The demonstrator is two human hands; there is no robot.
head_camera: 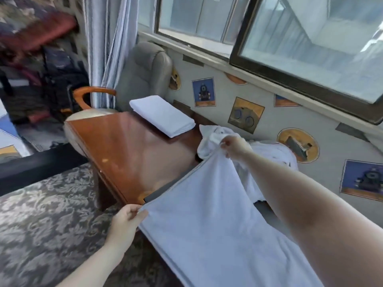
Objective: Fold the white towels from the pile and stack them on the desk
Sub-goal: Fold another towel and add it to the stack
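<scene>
A white towel [207,220] hangs spread between my hands over the near end of the wooden desk [128,148]. My left hand [124,222] pinches its near corner just off the desk's front edge. My right hand [234,147] pinches the far corner, lifted above the desk. Behind and under my right arm lies the pile of loose white towels [267,154]. A folded white towel [161,114] lies flat at the far end of the desk.
A grey padded chair [145,73] and a wooden-armed chair [93,98] stand beyond the desk. The wall with picture stickers [246,114] and a window [310,42] run along the right. Patterned carpet [45,214] lies to the left.
</scene>
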